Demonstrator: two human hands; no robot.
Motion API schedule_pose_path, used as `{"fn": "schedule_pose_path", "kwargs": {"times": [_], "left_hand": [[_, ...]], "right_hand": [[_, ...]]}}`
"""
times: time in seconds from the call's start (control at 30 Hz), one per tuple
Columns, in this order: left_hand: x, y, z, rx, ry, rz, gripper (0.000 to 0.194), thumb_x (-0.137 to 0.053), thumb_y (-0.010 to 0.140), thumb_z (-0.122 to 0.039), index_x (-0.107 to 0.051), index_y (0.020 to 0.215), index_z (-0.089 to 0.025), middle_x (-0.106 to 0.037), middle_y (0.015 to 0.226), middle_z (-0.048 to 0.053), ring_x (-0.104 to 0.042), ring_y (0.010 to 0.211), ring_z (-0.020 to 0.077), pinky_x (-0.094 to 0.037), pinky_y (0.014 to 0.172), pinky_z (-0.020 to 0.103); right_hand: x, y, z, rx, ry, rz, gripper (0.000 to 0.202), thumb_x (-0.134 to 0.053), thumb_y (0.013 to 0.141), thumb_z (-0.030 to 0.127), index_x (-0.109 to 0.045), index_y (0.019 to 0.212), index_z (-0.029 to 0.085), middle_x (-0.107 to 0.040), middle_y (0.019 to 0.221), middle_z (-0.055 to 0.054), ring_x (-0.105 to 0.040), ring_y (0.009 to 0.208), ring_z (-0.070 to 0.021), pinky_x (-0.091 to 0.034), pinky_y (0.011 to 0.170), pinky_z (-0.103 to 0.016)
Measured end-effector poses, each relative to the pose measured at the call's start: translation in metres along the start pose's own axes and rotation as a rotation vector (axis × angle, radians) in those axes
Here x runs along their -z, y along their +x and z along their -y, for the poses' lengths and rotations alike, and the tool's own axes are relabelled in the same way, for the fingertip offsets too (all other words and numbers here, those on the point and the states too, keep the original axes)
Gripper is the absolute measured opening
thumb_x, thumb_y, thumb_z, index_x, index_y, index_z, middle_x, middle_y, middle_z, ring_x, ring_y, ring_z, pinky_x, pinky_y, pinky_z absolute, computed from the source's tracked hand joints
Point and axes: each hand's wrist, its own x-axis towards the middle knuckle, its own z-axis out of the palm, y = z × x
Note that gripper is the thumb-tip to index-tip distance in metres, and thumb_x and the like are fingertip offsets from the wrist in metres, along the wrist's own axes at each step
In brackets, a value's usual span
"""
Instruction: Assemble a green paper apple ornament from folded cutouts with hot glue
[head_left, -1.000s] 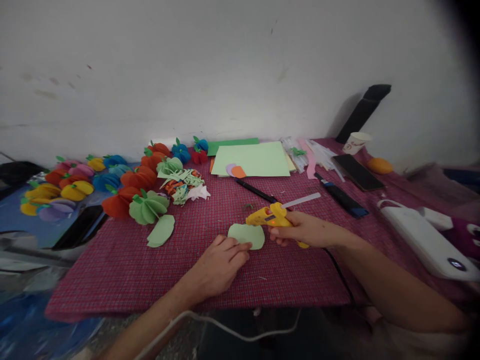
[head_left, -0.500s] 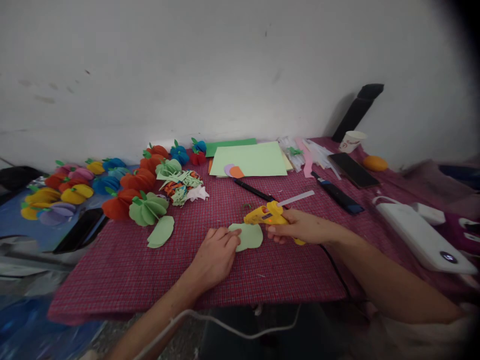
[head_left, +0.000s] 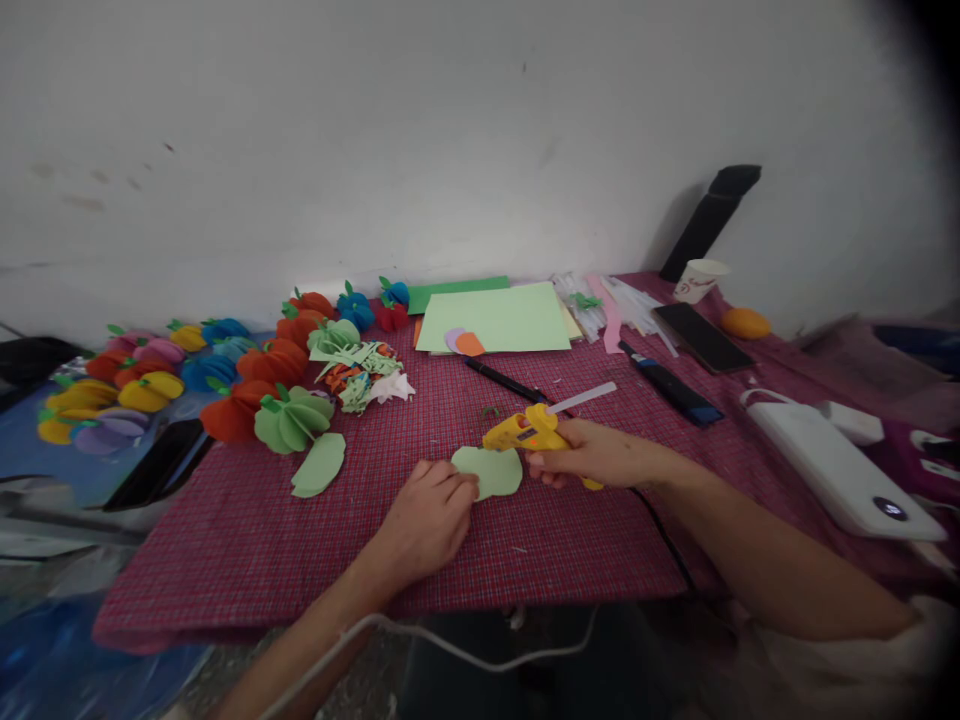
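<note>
Left hand point(head_left: 429, 512) shifted leftward over pale-green, wavy-edged paper cutout point(head_left: 491, 474) since earlier; whether its grip pinches or merely rests, cannot tell. Cutout flat on red-checked, cloth-covered worktop point(head_left: 585, 555), nozzle point(head_left: 488, 441) of yellow plastic glue gun point(head_left: 525, 428) at upper edge. Right hand point(head_left: 585, 455): grip closed round gun. Counted: one gun, two pale-green paper pumpkins point(head_left: 292, 420), one white paper cup point(head_left: 697, 283).

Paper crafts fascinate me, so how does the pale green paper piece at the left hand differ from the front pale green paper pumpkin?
The paper piece lies flat on the cloth, while the pumpkin is rounded and many-layered. The pumpkin has a darker green top; the paper piece shows none. The left hand touches the paper piece, while no hand touches the pumpkin. Both are pale green.
</note>
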Motion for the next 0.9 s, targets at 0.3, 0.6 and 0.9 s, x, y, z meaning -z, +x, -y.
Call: {"fn": "schedule_pose_path", "kwargs": {"times": [0.3, 0.6, 0.9], "left_hand": [[0.0009, -0.0003, 0.0007, 0.021, -0.008, 0.023, 0.017, -0.039, 0.084, -0.015, -0.053, 0.094, -0.015, -0.062, 0.098, 0.006, -0.046, 0.087, 0.0201, -0.032, 0.073, 0.037], [0.0005, -0.0027, -0.0004, -0.067, -0.081, 0.008, 0.018, -0.04, 0.083, -0.014, -0.054, 0.095, -0.017, -0.06, 0.106, 0.006, -0.049, 0.093, 0.0193, -0.034, 0.076, 0.036], [0.0036, -0.0083, 0.0076, 0.065, -0.085, -0.198, 0.014, -0.042, 0.08, -0.014, -0.054, 0.086, -0.016, -0.064, 0.097, 0.006, -0.048, 0.086, 0.0207, -0.033, 0.073, 0.038]], "right_hand": [[-0.0004, 0.0002, 0.001, -0.007, -0.003, -0.007, 0.034, -0.054, 0.075, 0.045, -0.058, 0.085, 0.012, -0.061, 0.078, -0.005, -0.056, 0.064, -0.0112, -0.048, 0.064, -0.025], [0.0011, -0.0039, 0.0067, -0.017, 0.002, -0.031, 0.033, -0.055, 0.075, 0.044, -0.059, 0.084, 0.012, -0.06, 0.075, -0.004, -0.056, 0.065, -0.0112, -0.048, 0.062, -0.024], [0.0072, -0.008, 0.0071, 0.002, -0.053, -0.031, 0.032, -0.053, 0.076, 0.045, -0.059, 0.081, 0.013, -0.059, 0.071, -0.003, -0.055, 0.063, -0.0116, -0.045, 0.06, -0.024]]}}
